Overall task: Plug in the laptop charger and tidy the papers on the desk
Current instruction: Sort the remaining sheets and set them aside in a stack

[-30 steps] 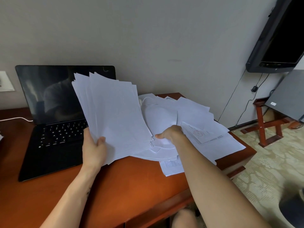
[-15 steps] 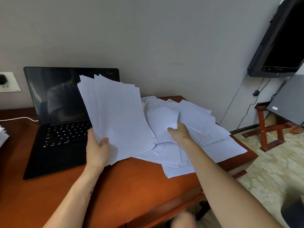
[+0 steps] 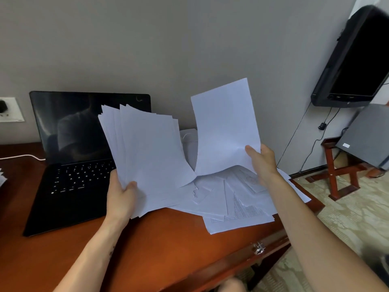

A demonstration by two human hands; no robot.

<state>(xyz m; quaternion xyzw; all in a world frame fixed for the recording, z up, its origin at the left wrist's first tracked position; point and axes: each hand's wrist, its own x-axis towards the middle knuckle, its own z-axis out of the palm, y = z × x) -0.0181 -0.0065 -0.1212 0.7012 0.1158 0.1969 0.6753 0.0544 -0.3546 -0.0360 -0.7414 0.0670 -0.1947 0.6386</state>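
Left hand point(image 3: 121, 199) grips a fanned white paper stack point(image 3: 147, 152); right hand point(image 3: 263, 163) pinches one white sheet point(image 3: 225, 127). Black laptop point(image 3: 73, 186) at nine o'clock; loose printed sheets point(image 3: 237, 203) overhang the wooden bench point(image 3: 168, 239) edge at three.

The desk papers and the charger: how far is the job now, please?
Charger: seemingly done; a white cable reaches the laptop and a black plug sits in the wall socket. In hand: the left hand grips a fanned stack, the right hand pinches a single sheet. Left: many loose sheets lie on the desk, and the stack needs squaring.
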